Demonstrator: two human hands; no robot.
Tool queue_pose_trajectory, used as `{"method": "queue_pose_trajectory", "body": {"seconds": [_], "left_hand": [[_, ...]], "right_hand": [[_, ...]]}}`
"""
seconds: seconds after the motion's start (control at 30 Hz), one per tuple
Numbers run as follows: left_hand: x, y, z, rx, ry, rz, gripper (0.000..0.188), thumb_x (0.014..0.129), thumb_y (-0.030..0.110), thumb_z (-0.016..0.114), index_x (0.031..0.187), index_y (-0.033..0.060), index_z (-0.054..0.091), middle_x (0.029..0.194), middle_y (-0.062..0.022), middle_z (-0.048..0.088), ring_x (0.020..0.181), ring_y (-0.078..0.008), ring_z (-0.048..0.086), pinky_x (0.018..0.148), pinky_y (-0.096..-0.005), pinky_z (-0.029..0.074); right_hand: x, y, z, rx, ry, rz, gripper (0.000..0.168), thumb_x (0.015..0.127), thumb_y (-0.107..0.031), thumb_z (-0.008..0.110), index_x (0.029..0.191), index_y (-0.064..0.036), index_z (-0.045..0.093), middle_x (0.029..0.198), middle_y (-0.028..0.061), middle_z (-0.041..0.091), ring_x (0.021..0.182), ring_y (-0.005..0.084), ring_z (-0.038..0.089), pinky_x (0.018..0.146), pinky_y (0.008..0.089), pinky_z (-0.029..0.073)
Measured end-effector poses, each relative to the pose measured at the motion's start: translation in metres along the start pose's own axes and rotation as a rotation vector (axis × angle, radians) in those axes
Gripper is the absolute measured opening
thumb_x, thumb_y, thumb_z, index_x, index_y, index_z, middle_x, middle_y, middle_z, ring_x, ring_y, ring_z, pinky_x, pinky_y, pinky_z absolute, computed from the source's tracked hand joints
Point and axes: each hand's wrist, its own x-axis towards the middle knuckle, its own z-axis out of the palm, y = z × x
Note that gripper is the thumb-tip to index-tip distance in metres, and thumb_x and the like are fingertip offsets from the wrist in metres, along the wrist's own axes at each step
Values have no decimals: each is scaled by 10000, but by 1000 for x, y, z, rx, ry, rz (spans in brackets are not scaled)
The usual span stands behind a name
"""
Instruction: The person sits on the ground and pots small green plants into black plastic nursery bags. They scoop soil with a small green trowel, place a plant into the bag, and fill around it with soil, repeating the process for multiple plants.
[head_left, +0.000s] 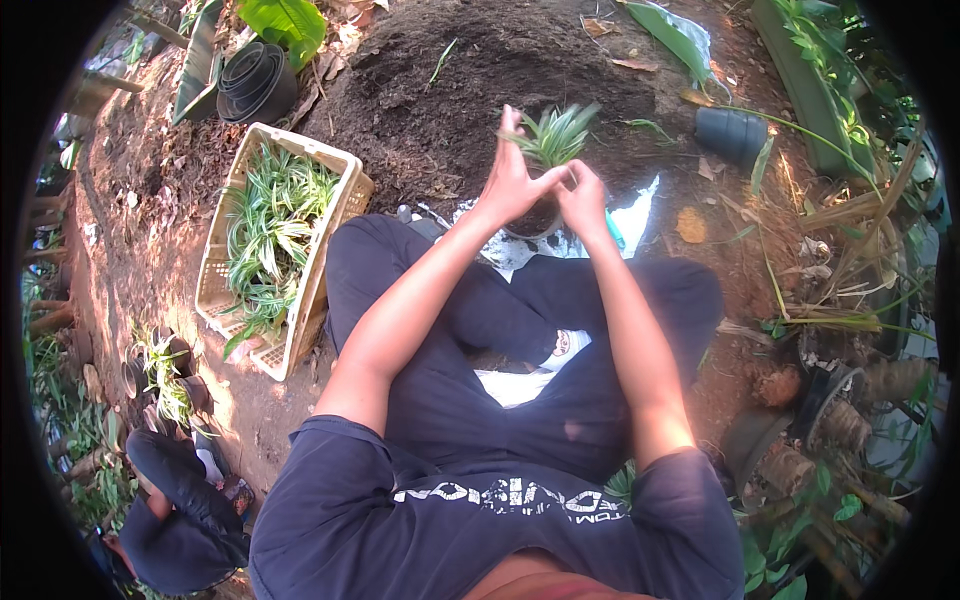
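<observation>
A small spider plant (559, 136) with green-and-white striped leaves stands before me, between my hands. Below it is a round pot (534, 223), partly covered by my hands and wrists. My left hand (511, 174) is at the plant's left side, fingers raised and spread from the thumb. The left thumb reaches across the plant's base and meets the fingertips of my right hand (583, 196). The right fingers are bent together at the near side of the leaves; blur hides whether they pinch anything. The pot rests at a white plastic sheet (637, 214) smeared with soil.
A yellow plastic crate (291, 358) full of spider plants stands left. Dark soil (420, 97) is heaped ahead. Stacked black pots (259, 82) lie far left, another pot (731, 136) right. A teal object (615, 229) lies by my right wrist. Another person (180, 517) sits lower left beside potted plants.
</observation>
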Motion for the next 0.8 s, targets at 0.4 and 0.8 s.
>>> {"method": "queue_pose_trajectory", "body": {"seconds": [0.4, 0.8], "left_hand": [[3, 21, -7, 81, -138, 439, 922, 826, 236, 853, 1576, 19, 363, 1614, -237, 413, 1504, -413, 414, 1207, -519, 386], [-18, -2, -5, -221, -284, -272, 691, 811, 65, 641, 1489, 9, 522, 1437, -198, 605, 1346, -286, 593, 1129, -382, 473]], "right_hand": [[2, 21, 5, -74, 119, -408, 234, 950, -60, 617, 1163, -9, 699, 1035, 180, 720, 951, 346, 711, 822, 442, 538], [4, -17, -7, 160, 52, -224, 285, 1052, -248, 657, 1163, -3, 751, 1100, 173, 772, 981, 298, 754, 850, 397, 569]]}}
